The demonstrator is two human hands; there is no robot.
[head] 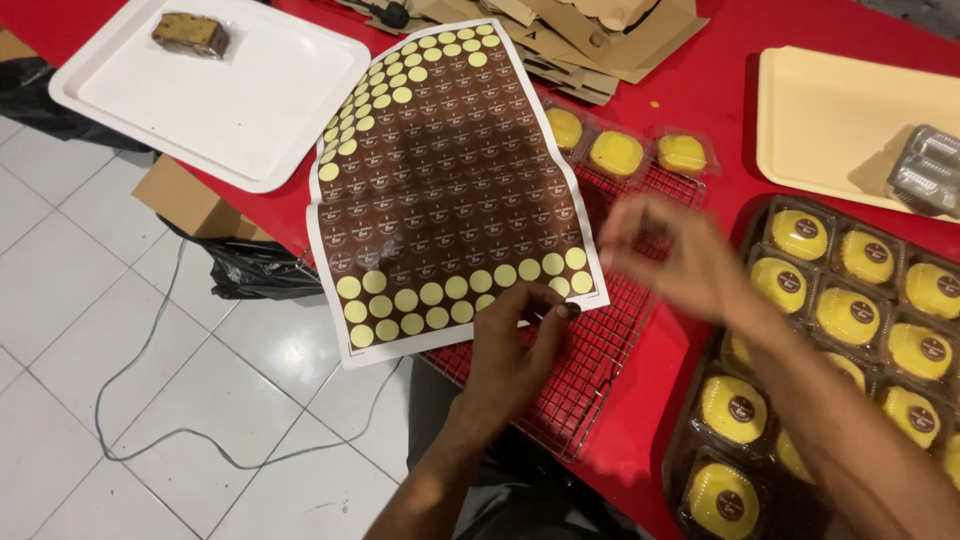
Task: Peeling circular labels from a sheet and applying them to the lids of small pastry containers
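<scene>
Pinching glossy sticker sheet (450,190) — left hand (515,345), right hand (670,255) blurred — grip unclear, wire rack (590,370)

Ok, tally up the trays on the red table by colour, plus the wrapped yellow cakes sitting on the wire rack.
White tray: 1
Cream tray: 1
Dark tray: 1
Wrapped yellow cakes on the wire rack: 3
Total: 6
</scene>
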